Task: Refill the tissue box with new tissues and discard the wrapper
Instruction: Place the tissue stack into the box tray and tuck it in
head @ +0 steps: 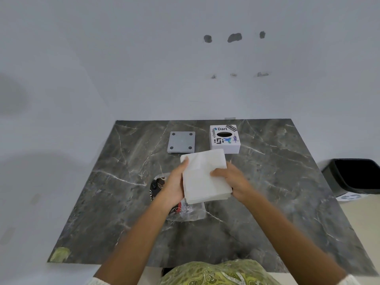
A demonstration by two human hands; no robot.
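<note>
A stack of white tissues [202, 177] is held above the middle of the dark marble table [287, 182]. My left hand [174, 186] grips its left edge, and my right hand [232, 179] grips its right edge. Beneath my left hand lies the clear plastic wrapper [191, 212] with dark and red print, partly hidden. Beyond the tissues stands the white tissue box cover [225, 138], covered in stickers, its oval slot facing up. To its left lies the grey square base plate [181, 142] with a round pad at each corner.
A black waste bin [357, 175] stands on the floor past the table's right edge. A white wall rises just behind the table. A green patterned cloth [59, 255] touches the table's front left corner.
</note>
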